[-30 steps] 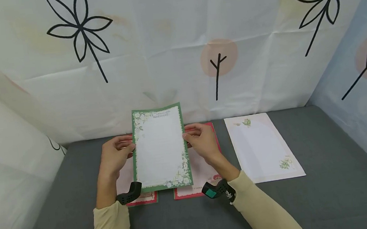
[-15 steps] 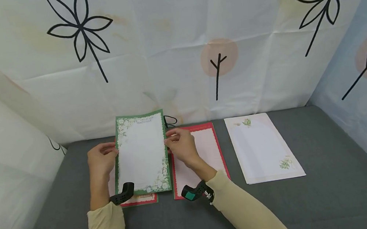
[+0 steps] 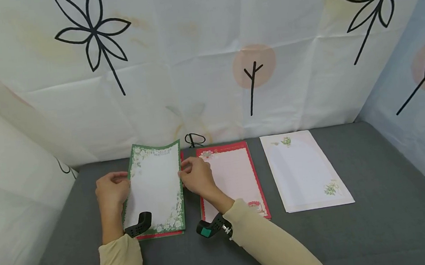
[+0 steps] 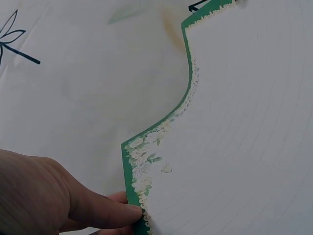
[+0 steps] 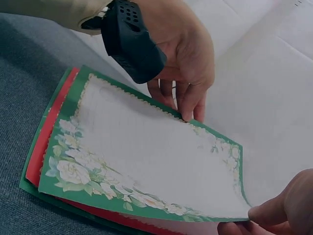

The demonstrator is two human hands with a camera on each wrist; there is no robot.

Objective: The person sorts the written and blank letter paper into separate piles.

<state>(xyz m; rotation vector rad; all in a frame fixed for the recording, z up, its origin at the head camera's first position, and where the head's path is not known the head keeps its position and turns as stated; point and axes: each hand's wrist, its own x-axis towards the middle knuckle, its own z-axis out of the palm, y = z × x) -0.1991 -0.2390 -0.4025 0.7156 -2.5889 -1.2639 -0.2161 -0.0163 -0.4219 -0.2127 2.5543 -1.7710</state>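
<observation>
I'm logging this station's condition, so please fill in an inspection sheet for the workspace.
Surface: dark grey table.
Papers: green-bordered sheet over a pile with red and green edges; red-bordered paper beside it; white paper with green sprigs, farther right.
Clutter: nothing seen.
Left hand: pinches the green-bordered sheet's left edge.
Right hand: pinches its right edge.
Wrists: a black device on each.
Cables: thin dark loops by the back wall; cord or print, cannot tell.
Surroundings: pale cloth walls with plant drawings.
</observation>
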